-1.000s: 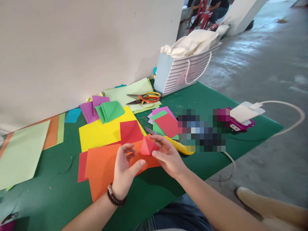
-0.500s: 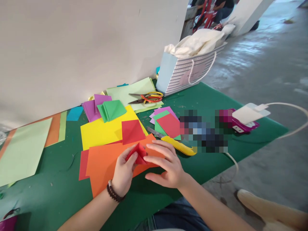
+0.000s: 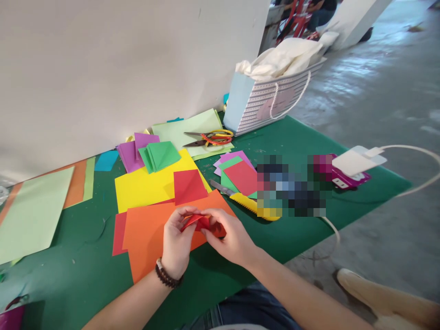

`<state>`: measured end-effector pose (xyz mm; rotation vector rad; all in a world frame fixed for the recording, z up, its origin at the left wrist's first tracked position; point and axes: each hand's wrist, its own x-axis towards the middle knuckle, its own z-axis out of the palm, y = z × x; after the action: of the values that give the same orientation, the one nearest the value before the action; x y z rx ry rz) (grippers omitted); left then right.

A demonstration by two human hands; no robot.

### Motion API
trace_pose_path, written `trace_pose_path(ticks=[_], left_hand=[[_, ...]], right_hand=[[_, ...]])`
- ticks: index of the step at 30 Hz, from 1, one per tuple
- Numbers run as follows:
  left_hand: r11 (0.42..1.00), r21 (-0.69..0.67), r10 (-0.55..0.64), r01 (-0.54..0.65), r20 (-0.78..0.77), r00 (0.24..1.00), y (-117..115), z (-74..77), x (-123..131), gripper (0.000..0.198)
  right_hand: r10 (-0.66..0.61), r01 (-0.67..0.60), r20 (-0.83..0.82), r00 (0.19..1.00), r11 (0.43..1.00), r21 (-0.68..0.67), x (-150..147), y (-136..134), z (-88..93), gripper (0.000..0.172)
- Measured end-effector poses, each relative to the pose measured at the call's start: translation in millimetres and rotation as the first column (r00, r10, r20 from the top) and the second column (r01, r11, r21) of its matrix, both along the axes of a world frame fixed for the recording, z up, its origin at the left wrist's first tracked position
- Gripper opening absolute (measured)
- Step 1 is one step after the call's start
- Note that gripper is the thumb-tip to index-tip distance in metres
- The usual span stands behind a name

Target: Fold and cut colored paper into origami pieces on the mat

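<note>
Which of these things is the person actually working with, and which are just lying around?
In hand: the folded red paper, held by the left hand and the right hand.
Lying about: orange sheet, yellow sheet, scissors, yellow box cutter, striped gift bag.

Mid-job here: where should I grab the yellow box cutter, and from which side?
Grip the yellow handle of the box cutter around its middle, coming from the near side, by the right hand. It lies flat on the green cloth, and its metal blade points away to the left, so stay clear of that end.
</note>
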<state>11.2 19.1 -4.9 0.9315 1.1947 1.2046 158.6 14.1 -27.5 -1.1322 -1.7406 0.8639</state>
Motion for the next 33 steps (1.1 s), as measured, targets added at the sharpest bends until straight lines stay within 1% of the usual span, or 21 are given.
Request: trace_pose_path(ticks=[4, 6, 9, 13, 17, 21, 23, 24, 25, 26, 27, 28, 29, 30, 31, 32, 33], left_hand=[[1.0, -0.005, -0.031, 0.031, -0.065, 0.997, 0, -1.2, 0, 0.016], [0.999, -0.018, -0.034, 0.032, -0.105, 0.994, 1, -2.9, 0, 0.017], [0.999, -0.028, -0.045, 0.041, -0.147, 0.988, 1, -5.4, 0, 0.018], [0.997, -0.038, -0.071, 0.066, -0.176, 0.982, 0, -7.9, -2, 0.02], [0.998, -0.044, -0.054, 0.048, -0.165, 0.985, 2, -10.9, -3, 0.011], [0.997, -0.033, -0.067, 0.064, -0.102, 0.992, 3, -9.9, -2, 0.01], [0.995, -0.034, -0.097, 0.095, -0.079, 0.992, 2, -7.2, -1, 0.015], [0.993, -0.023, -0.113, 0.112, -0.069, 0.991, 0, -5.6, 0, 0.022], [0.992, 0.016, -0.125, 0.127, -0.071, 0.99, -1, -4.2, -1, 0.032], [0.987, 0.089, -0.126, 0.135, -0.099, 0.987, -3, -3.2, -1, 0.043], [0.972, 0.189, -0.106, 0.136, -0.162, 0.981, -5, -2.7, -2, 0.05], [0.942, 0.305, -0.06, 0.141, -0.258, 0.964, -8, -2.6, -4, 0.055], [0.889, 0.43, 0.012, 0.159, -0.369, 0.929, -12, -3.0, -5, 0.057], [0.815, 0.541, 0.093, 0.204, -0.471, 0.877, -15, -3.7, -6, 0.058], [0.731, 0.625, 0.16, 0.274, -0.547, 0.822, -19, -4.5, -7, 0.059], [0.635, 0.686, 0.204, 0.356, -0.594, 0.778, -23, -5.3, -7, 0.058], [0.537, 0.72, 0.219, 0.44, -0.623, 0.751, -26, -5.9, -7, 0.056]], right_hand=[[-0.094, 0.094, -0.055, 0.994, 0.996, 0.001, 3, 3, 1.6, 0.026], [-0.126, 0.126, -0.058, 0.99, 0.992, 0.0, 4, 4, 2.5, 0.022], [-0.129, 0.129, -0.038, 0.991, 0.992, 0.014, 5, 5, 3.2, 0.014], [-0.15, 0.15, -0.026, 0.988, 0.988, 0.03, 6, 5, 3.0, 0.011], [-0.104, 0.105, -0.043, 0.994, 0.994, 0.029, 6, 5, 4.1, 0.01], [-0.072, 0.071, -0.058, 0.996, 0.997, -0.032, 6, 5, 5.6, 0.008], [-0.09, 0.083, -0.092, 0.992, 0.993, -0.081, 7, 5, 5.3, 0.006], [-0.123, 0.106, -0.137, 0.983, 0.987, -0.121, 7, 6, 4.7, 0.006], [-0.173, 0.141, -0.198, 0.965, 0.976, -0.168, 9, 7, 3.7, 0.007], [-0.234, 0.18, -0.262, 0.936, 0.96, -0.216, 10, 9, 2.5, 0.009], [-0.296, 0.219, -0.319, 0.9, 0.941, -0.257, 12, 11, 1.0, 0.011], [-0.349, 0.252, -0.363, 0.864, 0.924, -0.288, 13, 13, -0.5, 0.012], [-0.383, 0.275, -0.391, 0.837, 0.912, -0.306, 14, 15, -2.0, 0.013], [-0.401, 0.289, -0.402, 0.823, 0.906, -0.31, 15, 16, -3.2, 0.013], [-0.405, 0.295, -0.403, 0.821, 0.905, -0.308, 16, 17, -3.8, 0.012], [-0.406, 0.297, -0.406, 0.819, 0.905, -0.306, 16, 17, -4.0, 0.013], [-0.405, 0.298, -0.407, 0.819, 0.906, -0.3, 16, 17, -3.5, 0.013]])
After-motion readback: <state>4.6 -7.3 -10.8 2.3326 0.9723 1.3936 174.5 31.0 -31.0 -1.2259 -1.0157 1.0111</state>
